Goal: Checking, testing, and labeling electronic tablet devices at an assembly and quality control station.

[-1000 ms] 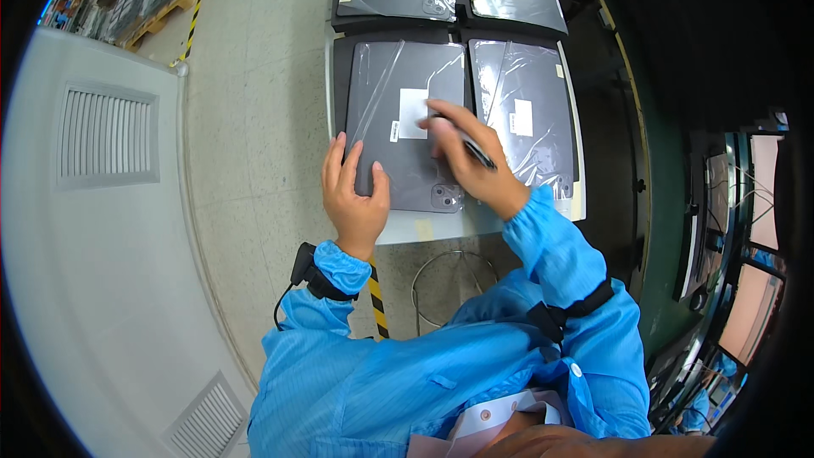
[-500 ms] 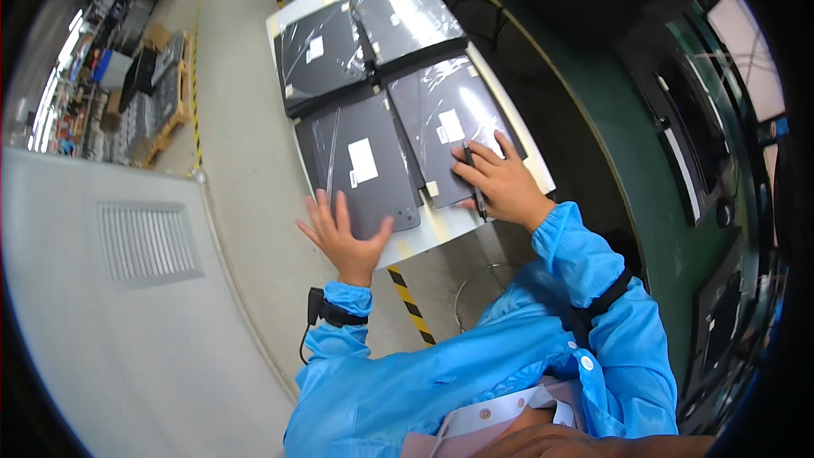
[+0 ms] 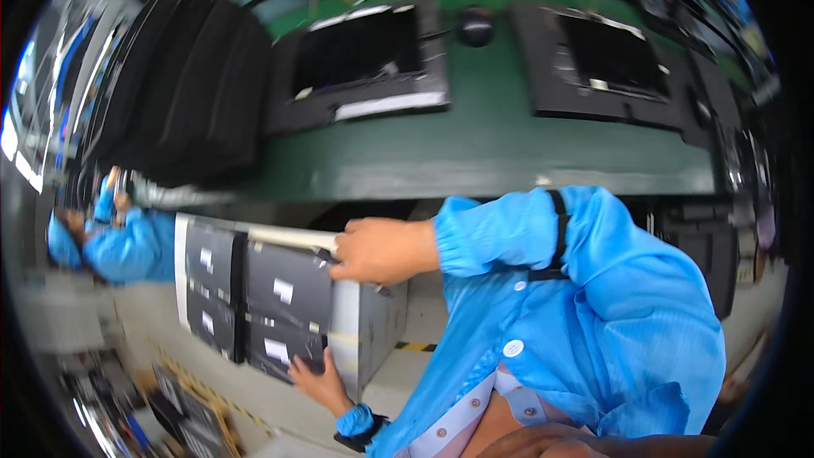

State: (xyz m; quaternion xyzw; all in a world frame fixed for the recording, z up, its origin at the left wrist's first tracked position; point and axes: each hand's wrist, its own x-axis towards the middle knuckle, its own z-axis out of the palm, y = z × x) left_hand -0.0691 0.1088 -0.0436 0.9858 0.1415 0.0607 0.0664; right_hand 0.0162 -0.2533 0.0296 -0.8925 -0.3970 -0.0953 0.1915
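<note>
Several flat dark rectangular panels with white labels lie on a pale table; the two nearest me are the farther panel (image 3: 301, 267) and the closer panel (image 3: 301, 341). My left hand (image 3: 324, 383) is spread, fingertips at the edge of the closer panel. My right hand (image 3: 383, 251) lies with curled fingers by the outer corner of the farther panel. A small dark tip, looking like the end of a black pen (image 3: 384, 291), shows under that hand; the rest of it is hidden. Motion smears the view.
Beyond stands a green workbench (image 3: 492, 153) with a left screen unit (image 3: 360, 55), a right screen unit (image 3: 615, 55), a black mouse (image 3: 476, 27) and a stack of black cases (image 3: 182, 89). A person in blue (image 3: 136, 242) is at the table's far left end.
My view has swung to the right, bringing the green workbench to the front. The right hand, earlier on a panel with a black pen, has drawn to that panel's corner. The left stays spread.
</note>
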